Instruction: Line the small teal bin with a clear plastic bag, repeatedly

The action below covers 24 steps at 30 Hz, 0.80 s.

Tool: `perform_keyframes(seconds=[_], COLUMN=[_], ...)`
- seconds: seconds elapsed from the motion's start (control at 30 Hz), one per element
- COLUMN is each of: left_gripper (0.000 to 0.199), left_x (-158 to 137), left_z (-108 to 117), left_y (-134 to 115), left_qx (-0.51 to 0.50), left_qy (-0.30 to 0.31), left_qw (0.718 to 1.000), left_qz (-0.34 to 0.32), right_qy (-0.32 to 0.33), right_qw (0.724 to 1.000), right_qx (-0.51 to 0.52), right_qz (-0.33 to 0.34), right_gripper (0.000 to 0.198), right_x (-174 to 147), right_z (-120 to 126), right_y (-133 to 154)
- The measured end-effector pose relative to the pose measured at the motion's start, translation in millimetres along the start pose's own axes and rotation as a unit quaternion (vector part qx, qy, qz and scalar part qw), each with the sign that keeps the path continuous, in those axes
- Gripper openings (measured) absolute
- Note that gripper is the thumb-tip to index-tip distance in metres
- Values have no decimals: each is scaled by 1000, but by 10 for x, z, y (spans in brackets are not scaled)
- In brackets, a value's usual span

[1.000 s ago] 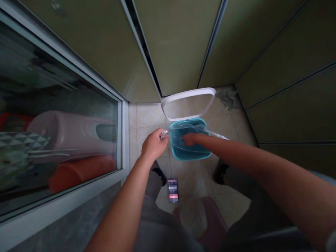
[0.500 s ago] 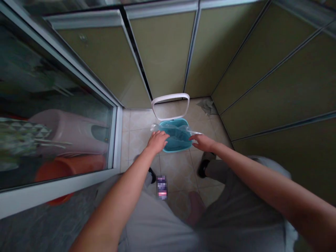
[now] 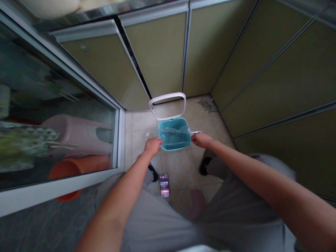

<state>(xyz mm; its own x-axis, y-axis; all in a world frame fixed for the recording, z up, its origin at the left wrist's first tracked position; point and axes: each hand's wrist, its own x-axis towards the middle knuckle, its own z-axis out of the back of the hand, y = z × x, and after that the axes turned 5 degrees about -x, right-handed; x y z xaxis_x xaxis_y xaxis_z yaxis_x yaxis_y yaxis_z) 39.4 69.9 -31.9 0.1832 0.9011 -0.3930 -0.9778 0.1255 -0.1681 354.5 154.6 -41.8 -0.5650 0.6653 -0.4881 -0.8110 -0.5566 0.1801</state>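
A teal trash bin (image 3: 175, 148) stands on the tiled floor between my feet and the cabinets. A clear plastic bag (image 3: 172, 132) lies across its mouth and hangs over the left and right rims. My left hand (image 3: 153, 145) is closed on the bag at the bin's left rim. On the opposite rim, my right hand (image 3: 201, 139) is closed on the bag, with a whitish twisted strip of it sticking out above the fingers. Behind the bin, a white ring-shaped frame (image 3: 167, 118) stands tilted up, its opening facing me.
Cabinet doors (image 3: 157, 52) rise behind and to the right. A grey cloth (image 3: 208, 104) lies in the floor corner. On the left is a glass door frame (image 3: 120, 140), with an orange bucket (image 3: 65, 169) and a pink container (image 3: 76, 134) behind the glass. A blurred-out phone-like object (image 3: 164, 186) is near my left foot.
My fingers, spread before, have closed on the bag at both sides. My left hand moved slightly outward and down, and the bag is drawn wider over the bin. The view shifted a little.
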Motion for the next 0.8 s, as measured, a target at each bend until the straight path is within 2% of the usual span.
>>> perform_keyframes(seconds=[0.13, 0.4, 0.5, 0.67, 0.8], left_gripper=[22, 21, 24, 26, 25], left_x=[-22, -161, -147, -55, 6], left_z=[-46, -326, -340, -348, -442], left_y=[55, 119, 125, 162, 252], left_qx=[-22, -62, -51, -15, -53], left_qy=[13, 64, 55, 52, 41], left_qw=[1000, 995, 997, 998, 998], left_qz=[-5, -39, -24, -14, 6], right_qy=[4, 46, 34, 3, -18], right_qw=[1000, 999, 999, 996, 989], right_qx=[11, 27, 28, 54, 115], right_qz=[0, 7, -10, -75, -93], right_gripper=[21, 13, 16, 20, 18], right_x=[-17, 7, 83, 239, 349], right_z=[-106, -394, -461, -511, -539], right_y=[-25, -64, -86, -164, -220])
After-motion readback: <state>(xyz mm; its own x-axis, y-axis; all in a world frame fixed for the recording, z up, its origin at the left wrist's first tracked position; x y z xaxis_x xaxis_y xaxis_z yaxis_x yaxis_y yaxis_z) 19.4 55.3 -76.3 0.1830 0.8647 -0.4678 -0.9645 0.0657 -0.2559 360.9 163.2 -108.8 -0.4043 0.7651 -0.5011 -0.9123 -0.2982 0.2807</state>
